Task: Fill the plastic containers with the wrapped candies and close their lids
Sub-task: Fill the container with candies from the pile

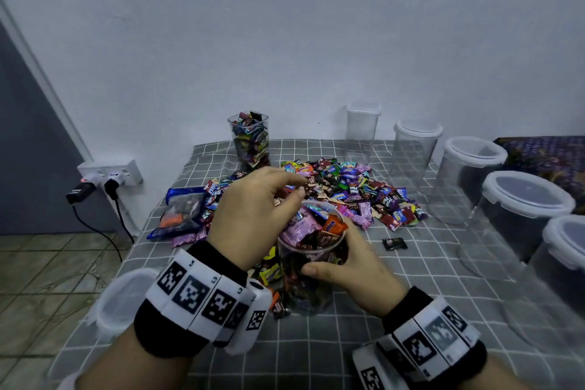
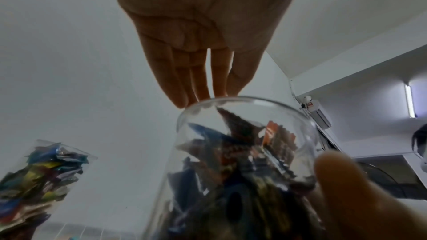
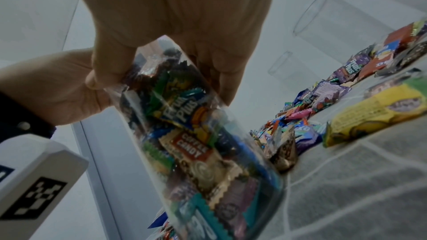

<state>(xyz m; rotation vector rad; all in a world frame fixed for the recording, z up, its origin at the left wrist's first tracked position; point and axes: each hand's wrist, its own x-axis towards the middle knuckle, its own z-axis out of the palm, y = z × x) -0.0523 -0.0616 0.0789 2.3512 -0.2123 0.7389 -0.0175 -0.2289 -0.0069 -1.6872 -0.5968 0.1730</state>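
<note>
Her right hand [image 1: 354,272] wraps the full jar [image 1: 311,266] on the cloth [image 1: 427,279] to steady it, while the left hand [image 1: 253,215], fingers relaxed and empty, hovers at its rim over the candies [image 1: 316,229].

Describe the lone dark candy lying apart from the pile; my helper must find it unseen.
Start at the checked cloth, then the big candy pile. Just off its near right edge lies a single black-wrapped candy, alone on bare cloth, touching nothing.

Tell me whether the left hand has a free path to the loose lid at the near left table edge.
Probably yes: left hand holds nothing, and nothing lies over the lid.
</note>
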